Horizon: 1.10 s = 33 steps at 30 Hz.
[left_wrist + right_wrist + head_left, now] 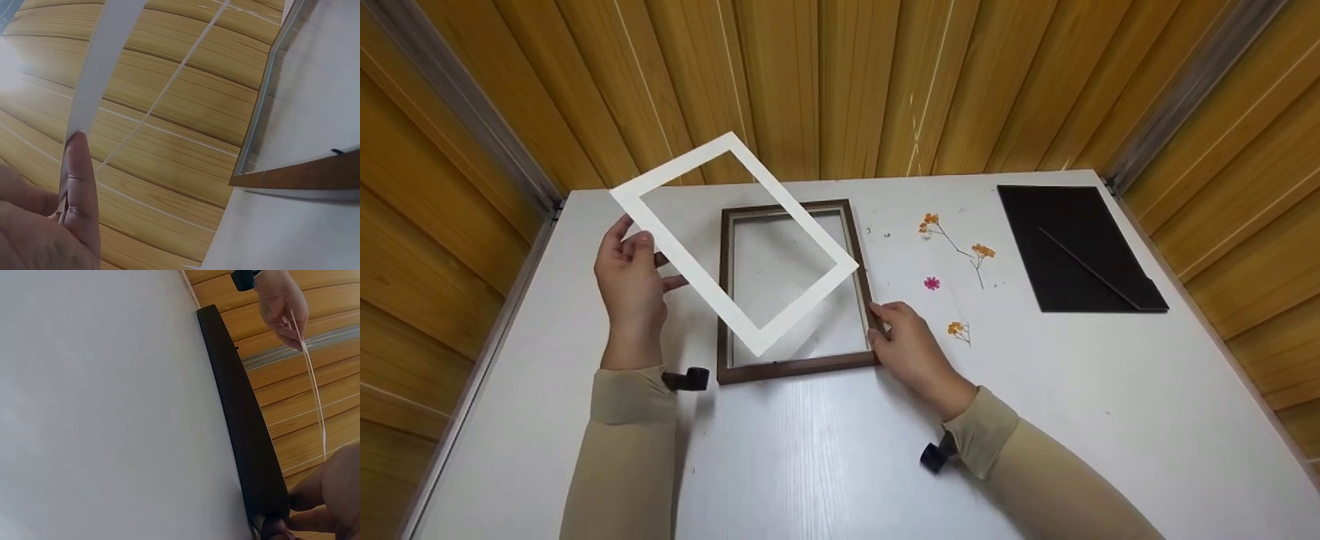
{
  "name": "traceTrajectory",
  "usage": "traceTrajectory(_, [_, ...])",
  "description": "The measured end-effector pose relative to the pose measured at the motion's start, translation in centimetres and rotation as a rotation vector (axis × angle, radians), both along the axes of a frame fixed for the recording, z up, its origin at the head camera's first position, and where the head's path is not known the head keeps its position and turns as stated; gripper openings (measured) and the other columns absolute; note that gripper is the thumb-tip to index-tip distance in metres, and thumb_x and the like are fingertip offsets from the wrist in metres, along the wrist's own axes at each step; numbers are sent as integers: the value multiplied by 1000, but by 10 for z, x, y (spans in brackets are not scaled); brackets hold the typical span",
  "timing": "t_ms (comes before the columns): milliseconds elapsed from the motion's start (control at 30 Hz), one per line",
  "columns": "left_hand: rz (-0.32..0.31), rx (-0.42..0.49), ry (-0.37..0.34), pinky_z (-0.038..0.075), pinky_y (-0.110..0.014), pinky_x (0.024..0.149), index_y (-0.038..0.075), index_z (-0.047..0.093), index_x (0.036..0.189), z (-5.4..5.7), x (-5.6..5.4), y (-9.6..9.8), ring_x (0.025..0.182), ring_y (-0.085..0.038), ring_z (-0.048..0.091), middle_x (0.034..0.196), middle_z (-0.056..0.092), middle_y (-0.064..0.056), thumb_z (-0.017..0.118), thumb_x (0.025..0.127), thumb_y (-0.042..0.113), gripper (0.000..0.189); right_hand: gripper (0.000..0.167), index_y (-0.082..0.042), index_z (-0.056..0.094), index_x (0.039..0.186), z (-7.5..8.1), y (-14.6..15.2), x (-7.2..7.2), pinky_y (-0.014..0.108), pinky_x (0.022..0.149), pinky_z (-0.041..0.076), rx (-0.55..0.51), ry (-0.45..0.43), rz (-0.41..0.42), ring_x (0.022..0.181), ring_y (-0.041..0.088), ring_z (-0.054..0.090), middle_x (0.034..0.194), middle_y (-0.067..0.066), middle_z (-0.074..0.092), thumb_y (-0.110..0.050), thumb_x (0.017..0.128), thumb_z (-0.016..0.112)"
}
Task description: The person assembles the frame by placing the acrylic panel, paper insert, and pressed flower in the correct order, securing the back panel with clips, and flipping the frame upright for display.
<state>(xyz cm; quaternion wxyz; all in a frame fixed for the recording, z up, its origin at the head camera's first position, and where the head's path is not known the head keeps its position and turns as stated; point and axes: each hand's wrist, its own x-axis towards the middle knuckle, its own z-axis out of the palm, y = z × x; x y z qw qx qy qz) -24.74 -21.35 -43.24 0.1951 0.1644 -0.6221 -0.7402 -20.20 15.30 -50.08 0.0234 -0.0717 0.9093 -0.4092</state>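
Observation:
My left hand (631, 292) holds a white picture mat (697, 274) by its left edge, raised and tilted above the table. Part of a brown wooden picture frame (795, 367) is hidden behind the mat. That frame lies on the table, and its opening shows a clear pane. At its lower right corner my right hand (911, 345) grips the side rail. In the left wrist view, fingers and thumb pinch the mat (104, 73), with the frame (304, 171) to the right. The right wrist view shows the frame's dark outer side (242, 416) and the mat nearly edge-on.
Right of the frame lie dried orange flowers (981, 252) on thin stems and a small pink flower (932, 283). Farther right is a black backing board (1065, 217) with a strut. Wood-patterned walls (855, 90) enclose the white table (810, 457).

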Motion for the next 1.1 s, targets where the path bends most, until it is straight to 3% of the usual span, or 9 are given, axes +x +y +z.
traceTrajectory(133, [-66,-66,-72,68,-30,62,22,52,169,-6,-3,2,93,-18,73,123,70,0,55,120,21,49,51,5,62,156,0,1,0,53,109,60,0,0,-4,124,33,68,147,25,68,-7,108,71])
traceTrajectory(500, [-202,-142,-214,67,-27,65,21,45,175,-24,-10,4,88,-13,70,124,64,1,49,122,25,53,52,4,60,159,0,0,2,51,107,60,2,3,14,119,30,67,151,25,65,-8,109,69])
traceTrajectory(767, [-247,-106,-238,66,-27,70,16,43,173,-30,-12,10,92,-14,75,128,69,-3,59,117,23,59,53,1,59,161,1,1,2,51,109,60,13,-17,6,122,29,67,154,25,63,-10,110,69])
traceTrajectory(867, [-343,-146,-268,66,-31,73,18,33,177,-30,-12,13,97,-18,74,138,65,-10,62,109,16,74,53,1,60,160,1,2,1,50,105,61,8,-15,6,115,27,67,154,25,63,-10,110,70])
traceTrajectory(1000, [-544,-240,-341,69,-36,80,23,13,184,-32,-12,15,112,-29,72,152,54,-21,63,99,8,99,52,1,60,160,0,2,2,47,102,61,4,-13,10,113,26,66,153,25,64,-10,110,69])
traceTrajectory(1100, [-622,-290,-372,70,-35,83,21,10,184,-34,-11,16,119,-34,71,158,49,-26,64,98,5,102,53,1,59,160,-1,1,2,47,102,61,5,-17,12,115,26,66,153,24,64,-10,110,69])
